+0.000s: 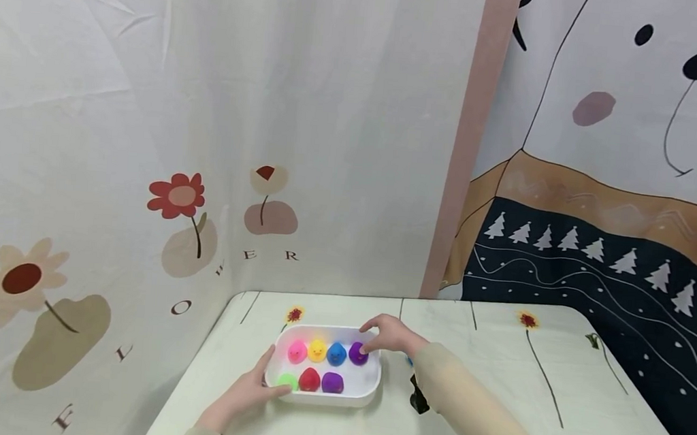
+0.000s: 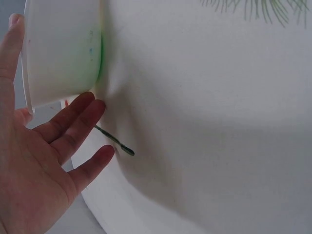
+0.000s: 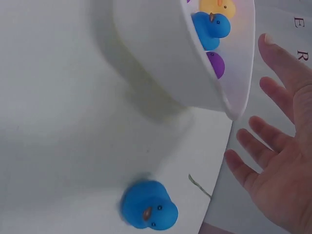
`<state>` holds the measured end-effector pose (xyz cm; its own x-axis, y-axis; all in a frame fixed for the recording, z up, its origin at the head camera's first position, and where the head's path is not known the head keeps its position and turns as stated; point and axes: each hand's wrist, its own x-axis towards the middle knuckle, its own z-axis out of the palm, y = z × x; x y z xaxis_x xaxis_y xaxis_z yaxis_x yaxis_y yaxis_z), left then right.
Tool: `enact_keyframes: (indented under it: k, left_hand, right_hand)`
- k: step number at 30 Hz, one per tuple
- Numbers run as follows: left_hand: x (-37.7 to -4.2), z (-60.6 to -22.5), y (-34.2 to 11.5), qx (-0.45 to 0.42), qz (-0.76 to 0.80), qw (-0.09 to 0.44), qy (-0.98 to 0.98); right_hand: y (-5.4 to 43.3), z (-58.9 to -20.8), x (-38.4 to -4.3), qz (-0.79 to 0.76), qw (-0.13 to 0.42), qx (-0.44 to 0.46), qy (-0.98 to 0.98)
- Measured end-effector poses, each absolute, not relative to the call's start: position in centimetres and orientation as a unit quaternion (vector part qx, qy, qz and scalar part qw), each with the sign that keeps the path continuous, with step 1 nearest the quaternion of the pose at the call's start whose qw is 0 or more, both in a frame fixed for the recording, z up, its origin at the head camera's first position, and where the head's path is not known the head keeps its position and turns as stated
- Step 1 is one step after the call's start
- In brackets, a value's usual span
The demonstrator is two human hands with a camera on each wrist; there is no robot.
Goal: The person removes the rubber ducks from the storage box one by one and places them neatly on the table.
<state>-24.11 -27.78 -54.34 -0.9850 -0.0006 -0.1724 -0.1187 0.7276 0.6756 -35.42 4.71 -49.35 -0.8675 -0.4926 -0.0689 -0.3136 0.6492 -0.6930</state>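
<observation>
My left hand [image 1: 247, 388] holds the left end of a white tray [image 1: 340, 401], its thumb along the front rim and its other fingers against the outer wall [image 2: 63, 48]. Toy ducks stand inside in two rows. At the back are a pink duck [image 1: 297, 351], a yellow duck [image 1: 317, 350], a blue duck [image 1: 336, 354] and a purple duck [image 1: 357, 355]. In front are a green duck [image 1: 288, 381], a red duck [image 1: 310, 380] and another purple duck [image 1: 333, 383]. Fingers spread and holding nothing, my right hand [image 1: 393, 334] hovers by the back right corner.
Another blue duck [image 3: 148, 204] sits on the table to the right of the tray, mostly hidden behind my right forearm in the head view. The patterned tablecloth [image 1: 497, 352] meets white curtains [image 1: 354, 143] behind. A bear-print cloth [image 1: 603, 265] hangs at the right.
</observation>
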Motion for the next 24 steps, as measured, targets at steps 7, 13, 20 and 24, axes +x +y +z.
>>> enact_keyframes:
  k: [7, 13, 20, 24]
  left_hand:
    - [-24.2, -54.6, -27.9, -0.037, 0.380, 0.087, 0.920]
    - [-24.3, -54.4, -27.7, -0.042, 0.387, 0.093, 0.916]
    - [-24.0, -54.0, -27.6, -0.040, 0.383, 0.090, 0.918]
    - [-24.0, -53.9, -27.7, -0.042, 0.385, 0.087, 0.918]
  right_hand:
    - [3.3, -49.9, -35.5, -0.366, 0.142, -0.198, 0.898]
    - [2.7, -51.0, -35.6, -0.372, 0.149, -0.170, 0.900]
    - [2.6, -51.9, -35.7, -0.353, 0.136, -0.167, 0.911]
    - [2.4, -52.0, -35.8, -0.346, 0.129, -0.169, 0.914]
